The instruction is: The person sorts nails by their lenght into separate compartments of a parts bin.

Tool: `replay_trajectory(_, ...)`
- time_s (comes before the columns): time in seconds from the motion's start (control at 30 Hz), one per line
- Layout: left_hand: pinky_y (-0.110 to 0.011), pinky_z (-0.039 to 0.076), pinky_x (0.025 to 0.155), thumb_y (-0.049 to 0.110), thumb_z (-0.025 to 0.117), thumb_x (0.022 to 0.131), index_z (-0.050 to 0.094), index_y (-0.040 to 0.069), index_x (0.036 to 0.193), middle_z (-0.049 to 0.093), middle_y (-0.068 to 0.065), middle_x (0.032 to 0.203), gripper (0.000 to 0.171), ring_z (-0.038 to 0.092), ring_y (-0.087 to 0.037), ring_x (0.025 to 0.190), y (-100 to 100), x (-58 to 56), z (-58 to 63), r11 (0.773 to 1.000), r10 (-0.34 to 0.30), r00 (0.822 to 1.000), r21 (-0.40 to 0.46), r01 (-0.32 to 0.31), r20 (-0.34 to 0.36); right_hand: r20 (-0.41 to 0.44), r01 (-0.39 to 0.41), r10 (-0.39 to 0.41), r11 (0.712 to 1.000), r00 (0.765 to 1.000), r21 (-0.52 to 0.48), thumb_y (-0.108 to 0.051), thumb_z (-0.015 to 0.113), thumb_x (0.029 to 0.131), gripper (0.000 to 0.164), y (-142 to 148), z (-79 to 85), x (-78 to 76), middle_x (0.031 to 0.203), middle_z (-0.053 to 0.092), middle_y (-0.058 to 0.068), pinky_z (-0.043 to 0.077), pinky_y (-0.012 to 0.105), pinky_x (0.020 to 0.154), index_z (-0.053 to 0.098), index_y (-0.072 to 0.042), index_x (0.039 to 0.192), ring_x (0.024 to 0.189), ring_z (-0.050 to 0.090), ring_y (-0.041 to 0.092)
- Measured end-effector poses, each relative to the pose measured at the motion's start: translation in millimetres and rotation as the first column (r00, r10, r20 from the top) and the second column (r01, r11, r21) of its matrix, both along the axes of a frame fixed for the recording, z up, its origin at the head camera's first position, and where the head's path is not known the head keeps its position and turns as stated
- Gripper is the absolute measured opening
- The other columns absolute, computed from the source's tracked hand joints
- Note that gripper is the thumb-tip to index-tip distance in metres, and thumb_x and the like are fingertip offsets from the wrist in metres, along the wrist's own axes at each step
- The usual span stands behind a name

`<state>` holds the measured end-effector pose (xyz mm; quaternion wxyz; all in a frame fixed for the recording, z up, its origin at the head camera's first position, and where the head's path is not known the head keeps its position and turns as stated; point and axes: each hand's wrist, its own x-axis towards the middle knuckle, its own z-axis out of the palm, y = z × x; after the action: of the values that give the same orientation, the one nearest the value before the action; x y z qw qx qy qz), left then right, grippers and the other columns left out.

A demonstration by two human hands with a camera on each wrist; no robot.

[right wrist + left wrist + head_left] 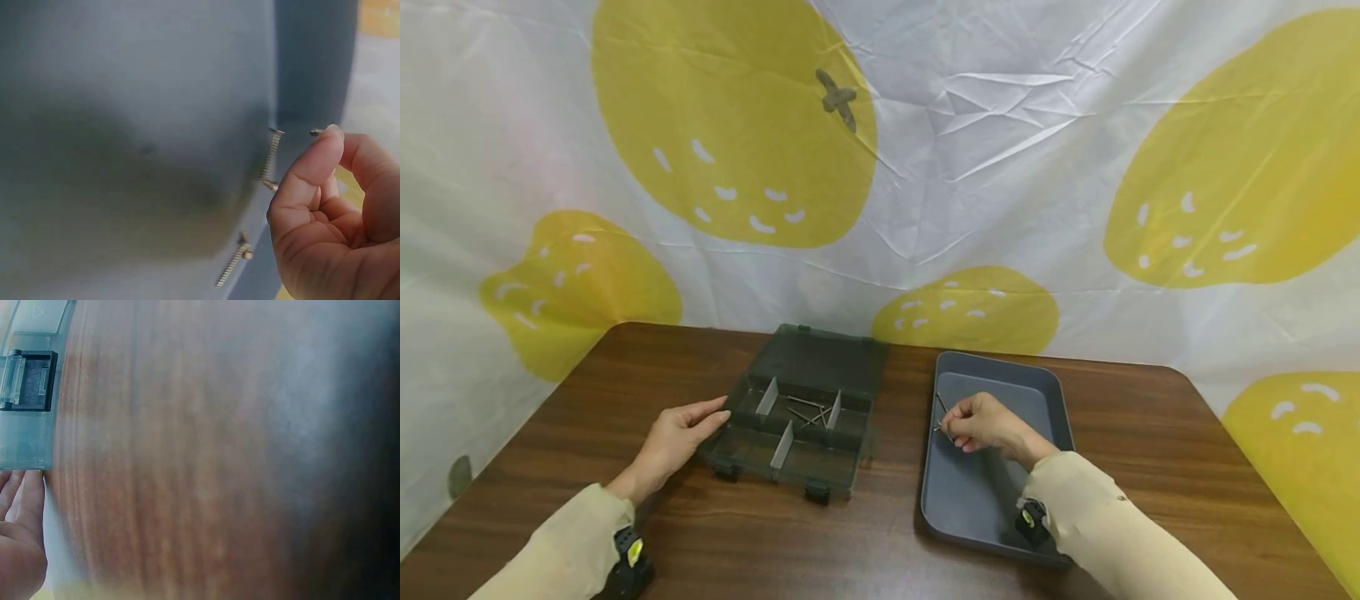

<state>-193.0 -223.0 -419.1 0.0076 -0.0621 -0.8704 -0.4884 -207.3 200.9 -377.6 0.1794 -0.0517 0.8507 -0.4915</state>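
My left hand (673, 437) is at the left side of a dark translucent compartment box (816, 467), its fingers fairly straight and fingertips at the box edge. In the left wrist view, the fingers (28, 503) meet the box's corner near a black-framed latch (31, 381). Several long screws (811, 412) lie crossed in the box's back middle compartment. Over the left side of a grey tray (992, 521), my right hand (988, 425) pinches a screw (317, 132) between thumb and forefinger; only its end shows. Other brass-coloured screws (231, 265) lie along the tray's side below the hand.
The box lid (820, 358) is folded back toward the patterned cloth (970, 200) behind the table. Pale dividers (782, 446) split the box into compartments. Brown wooden tabletop (880, 550) lies between the box and the tray and in front of them.
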Motion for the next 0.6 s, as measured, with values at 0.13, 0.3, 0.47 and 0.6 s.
replay_trajectory(0.13,-0.050,0.044,0.098,0.031,0.056,0.095,0.051,-0.001,0.133,0.050,-0.021,0.135,0.050,0.047,-0.038,0.125,0,0.0,1.3,1.000,-0.002,1.000,0.000,0.002,-0.008,0.022,0.031,-0.029,0.996,0.999,-0.081,0.000,0.053,0.091,0.016,-1,11.1,-5.3,0.067,0.059,-0.002,0.049,0.013,0.050,0.062,0.013,0.097,0.055,0.053,0.000)
replay_trajectory(0.3,-0.050,0.043,0.098,0.032,0.056,0.095,0.051,-0.001,0.133,0.050,-0.021,0.135,0.050,0.047,-0.038,0.125,0,0.2,1.7,1.000,0.002,1.000,-0.001,-0.002,-0.003,0.025,0.054,-0.050,0.980,0.998,-0.193,0.001,0.050,0.090,0.016,-14,21.4,-7.5,0.074,0.059,-0.001,0.048,0.013,0.052,0.061,0.011,0.095,0.056,0.053,0.000)
replay_trajectory(0.47,-0.051,0.043,0.098,0.033,0.056,0.095,0.052,-0.001,0.133,0.050,-0.021,0.134,0.051,0.047,-0.039,0.124,0,-0.5,0.6,1.000,0.007,1.000,-0.006,-0.007,0.002,0.022,0.036,-0.031,0.956,0.999,-0.290,0.002,0.051,0.089,0.012,-40,27.2,-5.8,0.071,0.057,-0.002,0.047,0.013,0.052,0.061,0.008,0.092,0.056,0.052,0.001)
replay_trajectory(0.6,-0.050,0.043,0.098,0.033,0.056,0.095,0.052,-0.001,0.133,0.050,-0.021,0.134,0.050,0.047,-0.038,0.124,0,-1.1,0.0,1.000,0.010,1.000,-0.001,-0.010,0.002,0.034,0.022,-0.011,0.942,0.999,-0.336,0.002,0.051,0.090,0.012,-64,30.4,-4.1,0.069,0.056,-0.002,0.046,0.013,0.052,0.060,0.011,0.093,0.055,0.052,0.002)
